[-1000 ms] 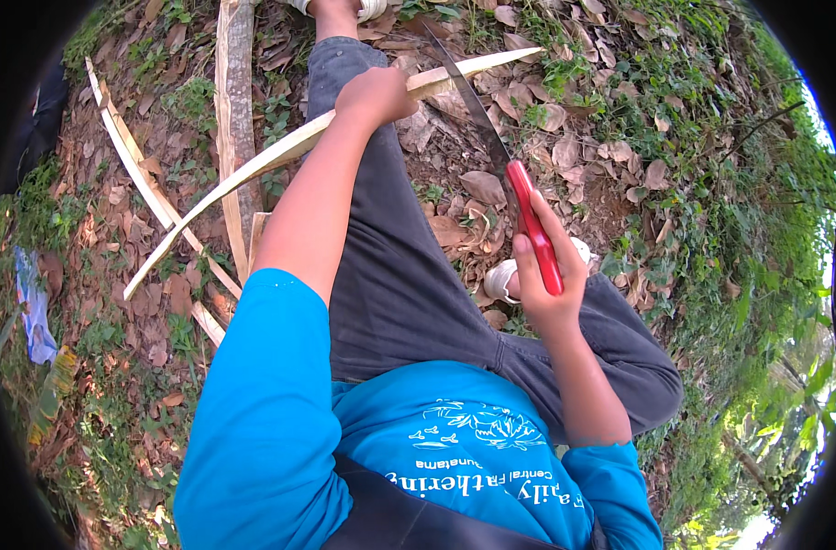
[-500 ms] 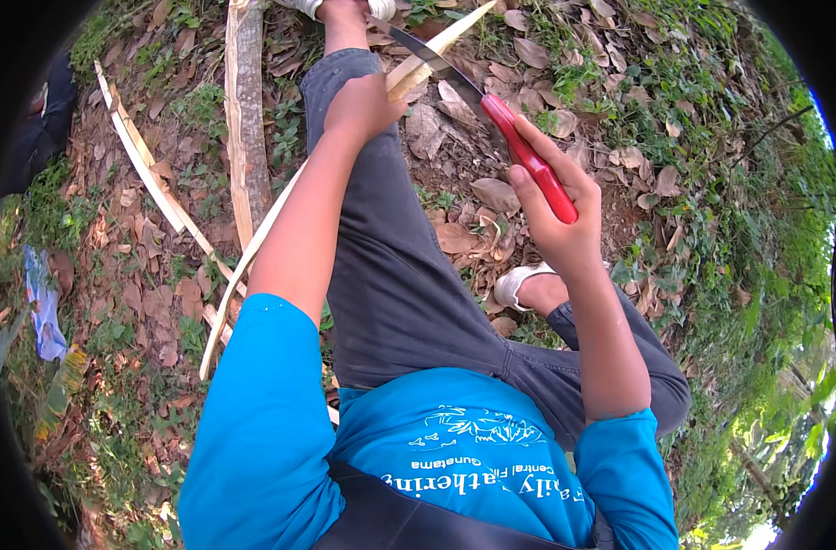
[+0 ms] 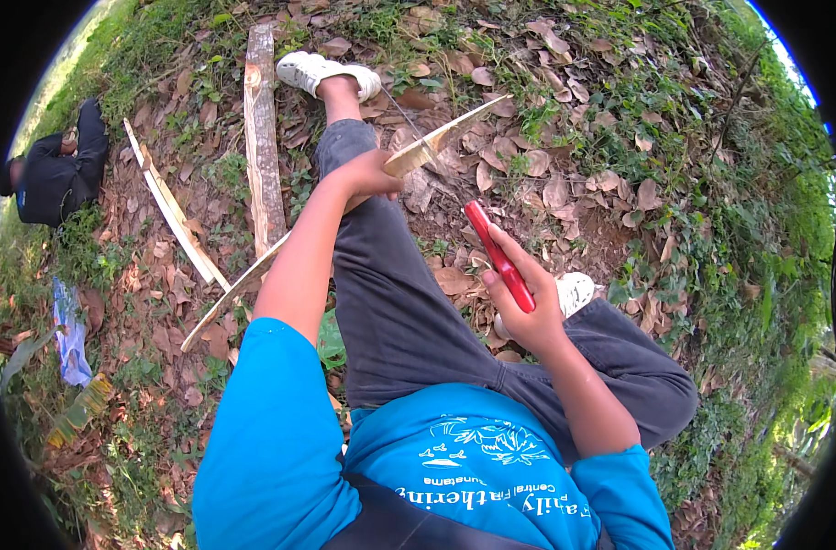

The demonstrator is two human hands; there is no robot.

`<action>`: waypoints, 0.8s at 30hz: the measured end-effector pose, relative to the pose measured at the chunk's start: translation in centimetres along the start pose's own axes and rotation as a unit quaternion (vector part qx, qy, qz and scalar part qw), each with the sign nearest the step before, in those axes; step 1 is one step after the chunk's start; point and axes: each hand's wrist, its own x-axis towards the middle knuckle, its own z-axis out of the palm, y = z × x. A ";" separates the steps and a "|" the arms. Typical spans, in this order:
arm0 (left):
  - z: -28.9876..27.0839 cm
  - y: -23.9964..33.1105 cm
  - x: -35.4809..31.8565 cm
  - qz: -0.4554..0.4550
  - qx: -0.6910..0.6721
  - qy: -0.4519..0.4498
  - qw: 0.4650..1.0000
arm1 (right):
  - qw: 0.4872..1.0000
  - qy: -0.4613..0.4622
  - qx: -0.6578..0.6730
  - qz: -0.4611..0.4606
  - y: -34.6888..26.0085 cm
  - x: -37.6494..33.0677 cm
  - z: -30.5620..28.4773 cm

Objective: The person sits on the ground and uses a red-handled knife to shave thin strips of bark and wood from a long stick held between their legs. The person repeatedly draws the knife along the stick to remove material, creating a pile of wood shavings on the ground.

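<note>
My left hand (image 3: 369,177) is closed round a long pale split strip of wood (image 3: 436,140), near its far end. The strip slants over my dark trouser leg, one end up to the right, the other passing under my left forearm. My right hand (image 3: 531,298) grips the red handle of a long-bladed knife (image 3: 499,257), thumb along its side. Its dark blade shows only as a thin line beside and beyond the strip. The frames do not show clearly whether the edge touches the wood.
A bark-covered split log (image 3: 260,137) lies by my outstretched foot in a white clog (image 3: 308,73). Further left lies another split length of wood (image 3: 167,200). A person in dark clothes (image 3: 62,174) sits at far left, above a blue plastic bag (image 3: 70,335). Dry leaves cover the ground.
My right hand and the knife have moved down toward me and slightly left; the blade now appears nearly edge-on. The view has shifted, bringing in more of the log and the other person.
</note>
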 end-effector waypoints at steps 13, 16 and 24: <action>6.0 2.4 -6.0 0.044 0.128 0.168 0.977 | 0.994 0.035 0.100 0.024 -1.1 -5.0 -0.8; 7.8 4.0 -6.2 -0.022 0.172 0.226 0.959 | 0.993 0.066 0.100 -0.012 -0.3 -5.3 0.4; 9.8 3.3 -6.3 0.021 0.215 0.335 0.917 | 0.989 0.106 0.088 -0.046 0.5 -4.4 2.1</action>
